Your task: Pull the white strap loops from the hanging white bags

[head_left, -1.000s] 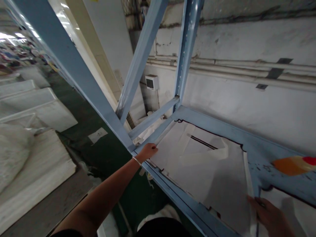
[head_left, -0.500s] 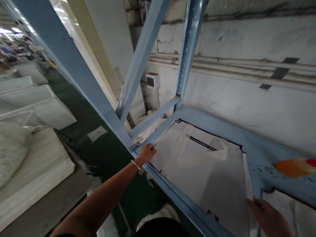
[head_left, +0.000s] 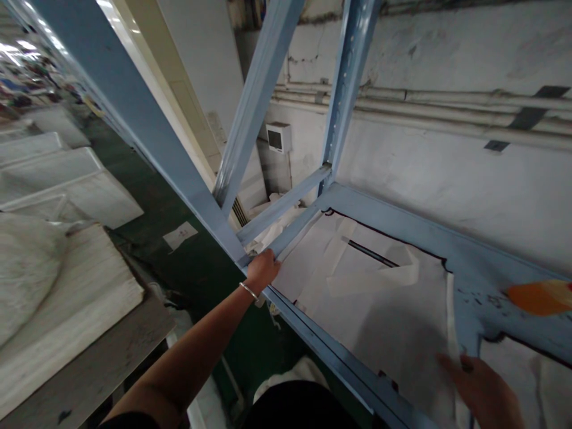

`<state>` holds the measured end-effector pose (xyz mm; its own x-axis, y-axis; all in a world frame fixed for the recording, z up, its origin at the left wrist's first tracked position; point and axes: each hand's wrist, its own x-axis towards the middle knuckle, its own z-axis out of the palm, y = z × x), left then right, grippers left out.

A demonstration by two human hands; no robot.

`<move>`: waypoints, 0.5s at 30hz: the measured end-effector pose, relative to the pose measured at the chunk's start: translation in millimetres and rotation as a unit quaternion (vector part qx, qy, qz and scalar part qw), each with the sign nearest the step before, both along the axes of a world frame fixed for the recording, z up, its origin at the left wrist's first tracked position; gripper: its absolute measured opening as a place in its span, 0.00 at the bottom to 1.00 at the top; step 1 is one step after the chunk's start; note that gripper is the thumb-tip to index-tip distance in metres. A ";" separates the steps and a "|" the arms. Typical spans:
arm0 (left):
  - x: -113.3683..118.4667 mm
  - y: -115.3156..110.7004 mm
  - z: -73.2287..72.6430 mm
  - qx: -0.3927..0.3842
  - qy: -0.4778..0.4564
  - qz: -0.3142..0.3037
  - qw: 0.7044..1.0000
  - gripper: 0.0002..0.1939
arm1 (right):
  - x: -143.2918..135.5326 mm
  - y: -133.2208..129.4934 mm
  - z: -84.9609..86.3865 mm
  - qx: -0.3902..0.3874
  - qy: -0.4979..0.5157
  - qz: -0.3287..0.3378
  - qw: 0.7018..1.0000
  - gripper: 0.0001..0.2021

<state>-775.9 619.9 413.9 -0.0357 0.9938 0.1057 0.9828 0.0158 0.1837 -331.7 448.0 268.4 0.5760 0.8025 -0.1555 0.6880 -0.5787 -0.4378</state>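
Observation:
A white fabric panel (head_left: 375, 310) with dark edging and a dark strip across its upper part lies flat on the blue metal shelf (head_left: 469, 262). My left hand (head_left: 263, 268), a bangle on its wrist, is closed on the panel's left edge at the shelf corner. At the panel's right edge is my right hand (head_left: 482, 381), its fingers pinched on that edge and a little blurred. A second white panel (head_left: 518, 369) with dark edging lies to the right, partly behind my right hand.
Blue posts (head_left: 263, 95) rise at the shelf's left end. An orange object (head_left: 538, 297) lies at the right. Pipes (head_left: 424, 108) run along the wall. White bins (head_left: 102, 185) and a board (head_left: 93, 298) stand on the left.
The view has shifted slightly. My left hand has turned a little at the panel's left edge. Both hands remain at the panel's edges.

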 end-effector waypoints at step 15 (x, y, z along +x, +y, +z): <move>-14.6 30.4 6.1 0.009 0.030 -0.005 1.000 0.13 | -52.9 -14.8 3.9 0.087 0.041 -0.010 0.995 0.22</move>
<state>-790.5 650.2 420.0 -0.0193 0.9918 0.1260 0.9921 0.0034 0.1255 -384.6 433.2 272.3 0.5834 0.8098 -0.0616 0.6350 -0.5021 -0.5871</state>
